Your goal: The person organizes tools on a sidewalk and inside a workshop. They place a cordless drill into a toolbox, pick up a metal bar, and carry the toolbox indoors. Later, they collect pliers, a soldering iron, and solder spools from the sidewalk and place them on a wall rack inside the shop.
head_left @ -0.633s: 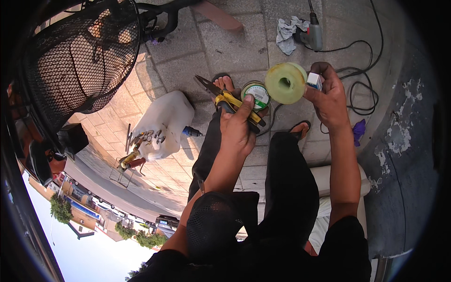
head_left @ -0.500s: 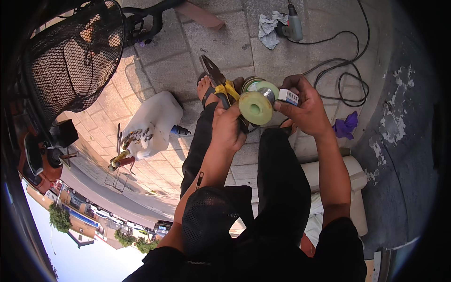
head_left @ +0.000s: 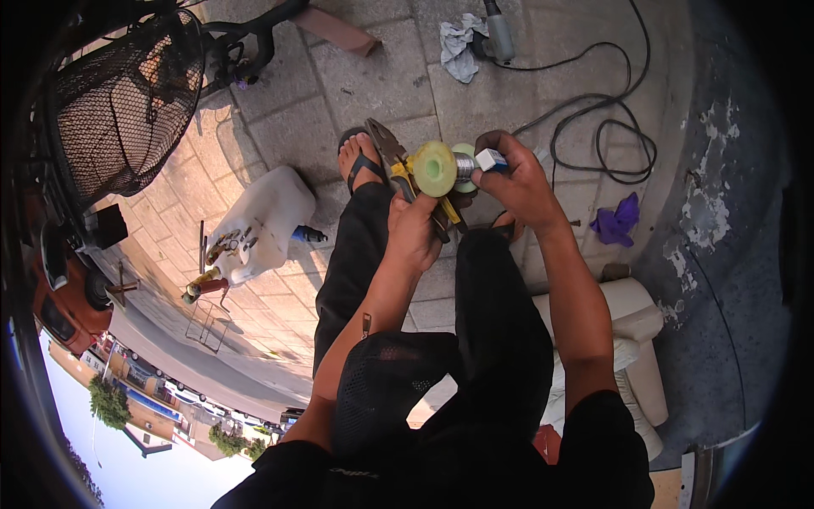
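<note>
My left hand (head_left: 413, 233) is closed around a pair of pliers (head_left: 400, 161) with yellow-and-black handles, its jaws pointing up and away. The same hand also holds a pale green spool (head_left: 435, 168) wound with silver wire (head_left: 464, 167), thumb below the near flange. Between the thumb and fingers of my right hand (head_left: 524, 182) is a small white-and-blue box (head_left: 490, 161), right beside the spool's wire. I cannot tell whether the box touches the spool. Part of the spool's far flange is hidden behind the right fingers and the box.
On the paving lie a power drill (head_left: 500, 38), a crumpled cloth (head_left: 459, 51), a looped black cable (head_left: 585, 102) and a purple glove-like item (head_left: 616, 220). To the left stand a whitish plastic container (head_left: 275, 212) with small parts on it and a mesh basket (head_left: 119, 110). A brick (head_left: 339, 28) lies far off.
The spool has turned, showing more of its wound wire. Both hands sit slightly further left in view, still holding the same things. The whole scene has shifted a little left.
</note>
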Demonstrator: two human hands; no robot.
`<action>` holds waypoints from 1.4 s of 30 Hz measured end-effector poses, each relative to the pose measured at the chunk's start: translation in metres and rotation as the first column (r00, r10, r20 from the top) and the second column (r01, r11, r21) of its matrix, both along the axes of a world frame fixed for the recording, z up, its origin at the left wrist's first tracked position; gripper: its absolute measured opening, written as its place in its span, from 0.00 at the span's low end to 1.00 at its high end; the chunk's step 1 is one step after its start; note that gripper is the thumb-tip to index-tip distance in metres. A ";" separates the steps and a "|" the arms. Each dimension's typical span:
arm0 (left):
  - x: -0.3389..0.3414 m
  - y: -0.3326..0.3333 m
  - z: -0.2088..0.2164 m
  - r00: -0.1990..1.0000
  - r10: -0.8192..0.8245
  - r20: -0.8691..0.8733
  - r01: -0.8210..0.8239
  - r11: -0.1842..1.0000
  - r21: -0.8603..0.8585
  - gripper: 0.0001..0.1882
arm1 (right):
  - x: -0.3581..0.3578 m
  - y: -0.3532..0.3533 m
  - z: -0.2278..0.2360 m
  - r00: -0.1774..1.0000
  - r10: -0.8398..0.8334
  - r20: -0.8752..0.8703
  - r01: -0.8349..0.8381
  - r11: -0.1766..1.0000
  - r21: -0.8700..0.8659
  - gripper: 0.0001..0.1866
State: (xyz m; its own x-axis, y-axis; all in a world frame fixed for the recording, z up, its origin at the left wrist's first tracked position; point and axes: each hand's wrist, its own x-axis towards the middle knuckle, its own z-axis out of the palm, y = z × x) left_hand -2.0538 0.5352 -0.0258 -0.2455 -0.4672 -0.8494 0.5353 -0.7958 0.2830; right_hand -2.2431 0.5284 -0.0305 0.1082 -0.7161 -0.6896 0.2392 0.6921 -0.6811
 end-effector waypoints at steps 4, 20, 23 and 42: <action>-0.002 -0.006 0.008 0.999 -0.034 0.029 0.032 0.996 0.078 0.11 | 0.004 0.031 -0.023 0.968 -0.192 0.164 0.187 0.981 0.049 0.17; 0.042 -0.009 -0.015 0.966 0.256 -0.043 -0.249 0.960 0.127 0.17 | 0.024 0.045 -0.023 0.912 0.114 -0.393 -0.026 0.975 0.222 0.16; 0.039 -0.021 -0.006 0.958 0.258 0.124 -0.276 0.947 0.162 0.15 | 0.040 0.034 0.016 0.834 0.212 -0.509 -0.179 0.977 0.113 0.19; 0.087 -0.027 -0.016 0.875 0.457 0.158 -0.482 0.852 0.206 0.12 | 0.066 0.022 -0.065 0.818 0.239 -0.524 -0.159 0.968 0.192 0.22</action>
State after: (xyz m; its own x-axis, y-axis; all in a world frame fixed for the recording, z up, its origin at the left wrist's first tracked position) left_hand -1.9671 0.5085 -0.0418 0.0444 -0.2920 -0.9554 0.8405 -0.5060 0.1937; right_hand -2.1773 0.5507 -0.0952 -0.1789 -0.6165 -0.7667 -0.2913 0.7776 -0.5573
